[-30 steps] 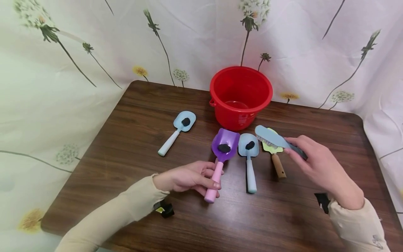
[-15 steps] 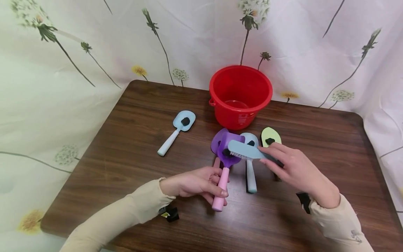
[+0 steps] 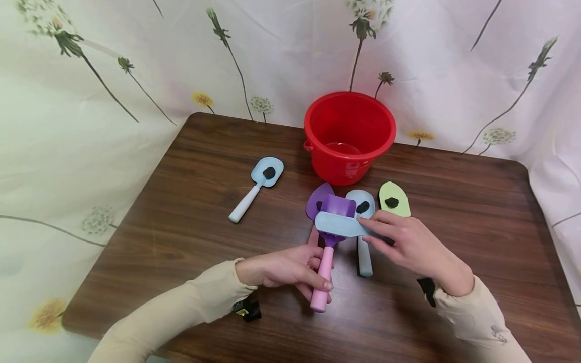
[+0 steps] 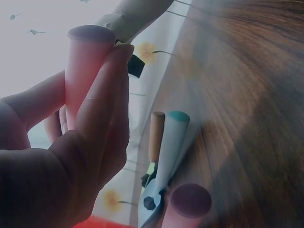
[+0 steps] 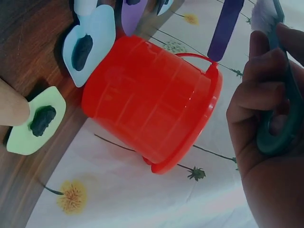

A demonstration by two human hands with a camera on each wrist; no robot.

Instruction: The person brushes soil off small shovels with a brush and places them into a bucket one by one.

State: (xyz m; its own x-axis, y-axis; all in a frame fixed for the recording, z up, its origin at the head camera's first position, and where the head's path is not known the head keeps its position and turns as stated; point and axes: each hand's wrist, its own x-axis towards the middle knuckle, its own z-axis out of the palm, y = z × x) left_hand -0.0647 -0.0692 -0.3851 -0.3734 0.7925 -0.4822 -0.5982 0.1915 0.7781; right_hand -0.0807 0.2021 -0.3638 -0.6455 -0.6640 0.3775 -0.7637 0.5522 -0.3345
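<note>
Red bucket (image 3: 338, 170) blocked beyond the raised purple scoop (image 3: 338, 205). Gap lay between lower purple scoop (image 3: 320, 194) and leftmost blue scoop (image 3: 260, 177)

Brush (image 3: 338, 225) light blue, bristles (image 5: 264, 19) whitish; shovel (image 3: 327, 259) purple-scooped, pink-handled. Bucket (image 3: 341, 170) red. Surface (image 3: 181, 201) dark brown, wood-grained; cloth (image 3: 145, 40) white, printed with dandelions in green and yellow.

Pale beige sleeves (image 3: 199, 295), bare left hand (image 3: 290, 269) and right hand (image 3: 408, 244).
The cuffs (image 3: 245, 276) are gathered; a small grey marking (image 3: 498, 333) shows on the right sleeve; black fittings (image 3: 426, 291) sit below the cuffs, the left one with a yellow patch (image 3: 242, 312).
</note>
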